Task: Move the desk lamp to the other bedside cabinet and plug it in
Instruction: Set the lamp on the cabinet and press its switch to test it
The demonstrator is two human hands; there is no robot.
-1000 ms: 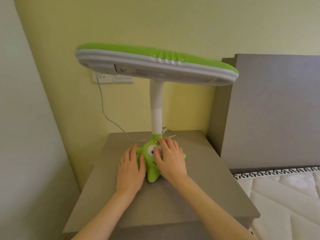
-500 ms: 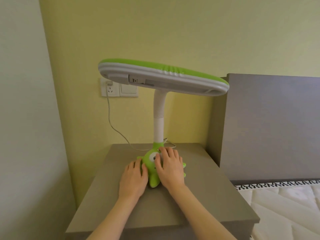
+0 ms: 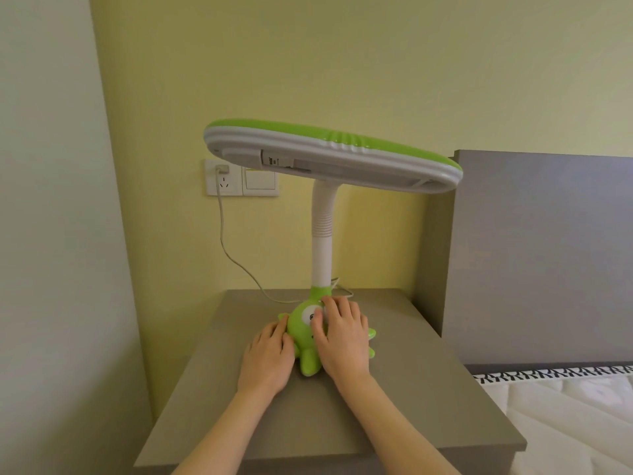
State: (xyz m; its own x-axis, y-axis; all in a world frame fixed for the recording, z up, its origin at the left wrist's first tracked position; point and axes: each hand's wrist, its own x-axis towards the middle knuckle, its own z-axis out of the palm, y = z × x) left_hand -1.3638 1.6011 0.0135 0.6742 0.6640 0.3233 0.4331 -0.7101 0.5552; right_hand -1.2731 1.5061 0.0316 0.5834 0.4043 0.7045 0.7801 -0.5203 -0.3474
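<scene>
Our view has pulled back over the last second; our left hand (image 3: pixel 267 363) and right hand (image 3: pixel 342 341) haven't shifted, both cupped around the desk lamp (image 3: pixel 322 269) at its green base. Lamp stands upright on the table (image 3: pixel 394 423) beside the bed (image 3: pixel 565 416). Plug (image 3: pixel 222 169) sits in the wall socket (image 3: pixel 224 178), cord (image 3: pixel 226 248) slack. Looks like the final placement tweak, or an unplug comes first; can't tell which cabinet.
</scene>
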